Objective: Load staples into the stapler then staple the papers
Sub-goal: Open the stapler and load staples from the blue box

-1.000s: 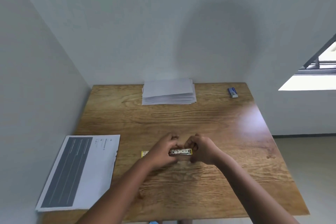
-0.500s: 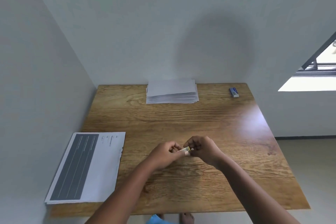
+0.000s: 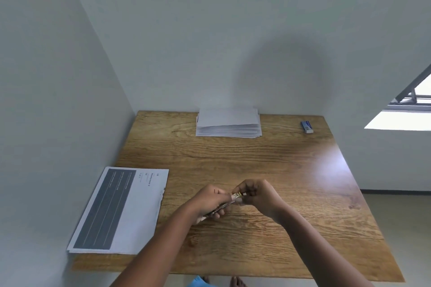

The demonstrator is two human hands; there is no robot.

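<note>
My left hand [image 3: 211,200] grips a small stapler [image 3: 221,208], which slants from lower left to upper right above the wooden table [image 3: 268,170]. My right hand [image 3: 258,194] pinches the stapler's front end, where a yellow and metal tip [image 3: 237,194] shows between the fingers of both hands. Most of the stapler is hidden inside my left hand. A stack of white papers [image 3: 228,123] lies at the table's far edge. A printed sheet with a dark panel [image 3: 119,211] lies at the near left. Whether staples are in either hand cannot be seen.
A small blue and white box [image 3: 307,126] sits at the far right corner of the table. Walls close off the table's left and far sides. Bare feet [image 3: 235,282] show below the near edge.
Both hands lifted the stapler off the table and tilted it. The metal rail that faced up a second ago is now mostly hidden in my left hand. The view shifted left.
</note>
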